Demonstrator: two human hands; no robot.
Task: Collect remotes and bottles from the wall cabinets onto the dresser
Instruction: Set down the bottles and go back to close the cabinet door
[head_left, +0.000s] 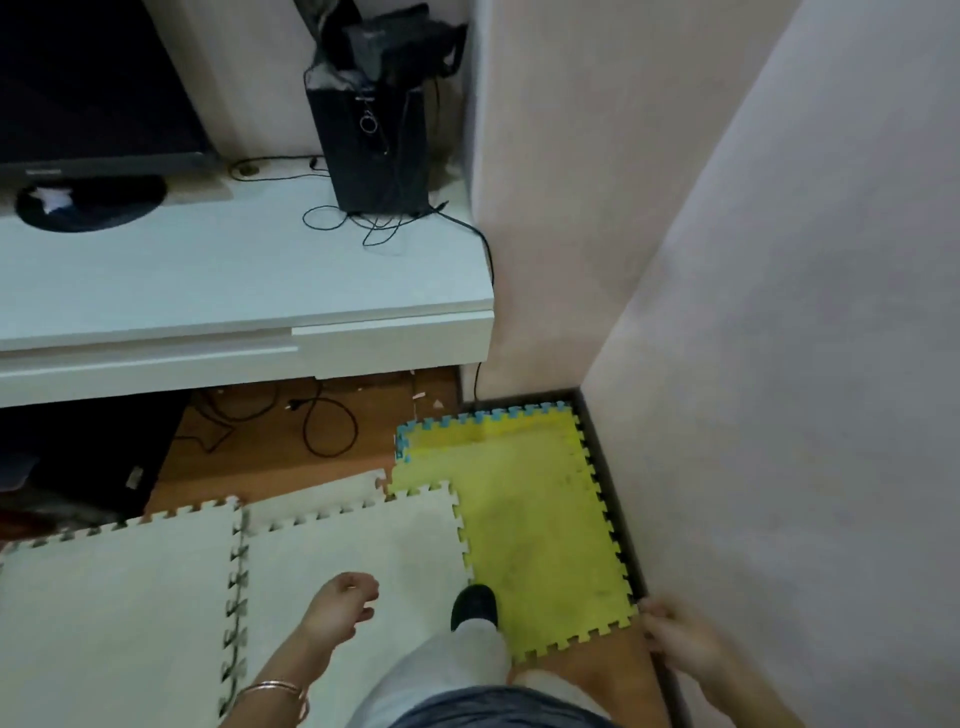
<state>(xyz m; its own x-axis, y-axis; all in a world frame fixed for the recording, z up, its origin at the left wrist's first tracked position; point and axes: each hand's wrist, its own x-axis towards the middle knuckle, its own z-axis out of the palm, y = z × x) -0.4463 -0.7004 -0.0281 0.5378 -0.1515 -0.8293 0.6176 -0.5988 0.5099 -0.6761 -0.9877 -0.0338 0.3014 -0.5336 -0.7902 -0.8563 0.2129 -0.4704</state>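
Dresser lies well ahead of both empty hands.

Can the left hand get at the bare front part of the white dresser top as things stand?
Probably yes. The left hand is empty, fingers loosely curled, over the floor mats, and nothing stands between it and the dresser top, whose front part is bare. It would need a forward reach or step.
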